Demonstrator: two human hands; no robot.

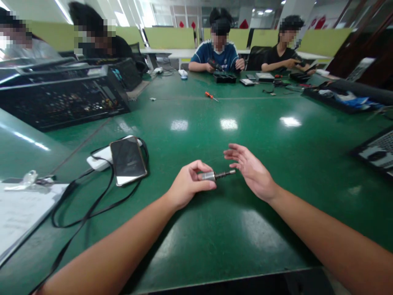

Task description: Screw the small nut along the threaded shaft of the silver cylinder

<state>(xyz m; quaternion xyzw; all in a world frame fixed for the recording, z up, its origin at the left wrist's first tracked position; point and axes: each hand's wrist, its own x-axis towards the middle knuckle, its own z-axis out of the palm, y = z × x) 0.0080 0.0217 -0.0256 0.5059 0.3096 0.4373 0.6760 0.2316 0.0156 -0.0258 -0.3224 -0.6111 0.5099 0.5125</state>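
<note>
Your left hand [188,183] gripped the metal cylinder [208,176] between thumb and fingers, its thin shaft [225,174] pointing toward your empty right hand [253,172], fingers spread apart

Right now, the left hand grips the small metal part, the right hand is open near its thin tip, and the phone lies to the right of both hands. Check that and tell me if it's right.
Not quite: the head view shows the phone to the left of both hands. The left hand does grip the small metal part, and the right hand is open near its thin tip.
</note>
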